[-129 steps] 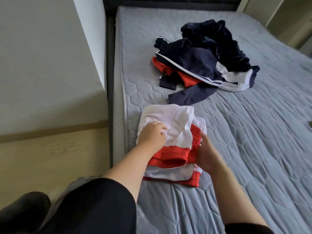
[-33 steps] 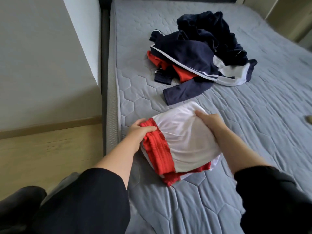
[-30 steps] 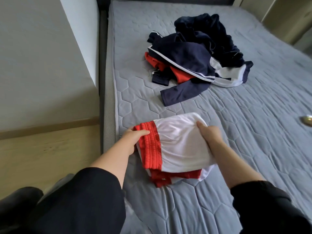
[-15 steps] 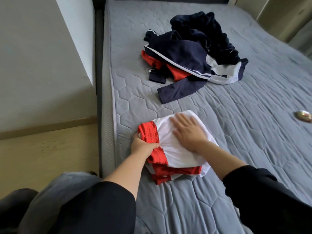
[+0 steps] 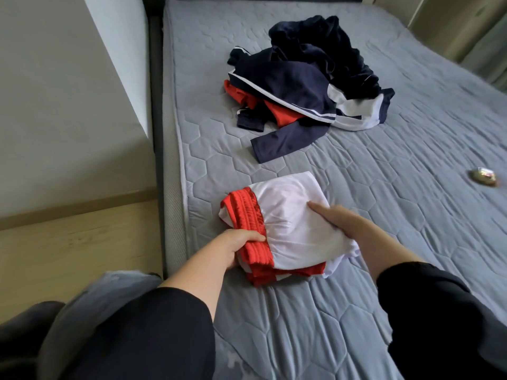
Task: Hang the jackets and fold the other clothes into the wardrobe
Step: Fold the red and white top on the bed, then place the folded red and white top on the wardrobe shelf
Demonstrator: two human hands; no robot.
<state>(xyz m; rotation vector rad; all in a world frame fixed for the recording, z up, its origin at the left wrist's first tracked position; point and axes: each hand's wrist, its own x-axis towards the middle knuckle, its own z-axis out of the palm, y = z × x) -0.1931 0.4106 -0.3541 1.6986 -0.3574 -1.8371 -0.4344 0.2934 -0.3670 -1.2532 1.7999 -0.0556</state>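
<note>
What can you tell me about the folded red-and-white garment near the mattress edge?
The folded garment is a compact bundle of smooth, slightly shiny white fabric. It has a ribbed red band on its left side, and more red and white layers show at its near edge. It sits on the grey quilted mattress, close to the left edge. The left hand grips the red band. The right hand holds the right side, thumb on top, fingers hidden.

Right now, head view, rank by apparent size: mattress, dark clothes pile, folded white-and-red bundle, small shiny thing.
1. mattress
2. dark clothes pile
3. folded white-and-red bundle, nearer the camera yet looks smaller
4. small shiny thing
</note>
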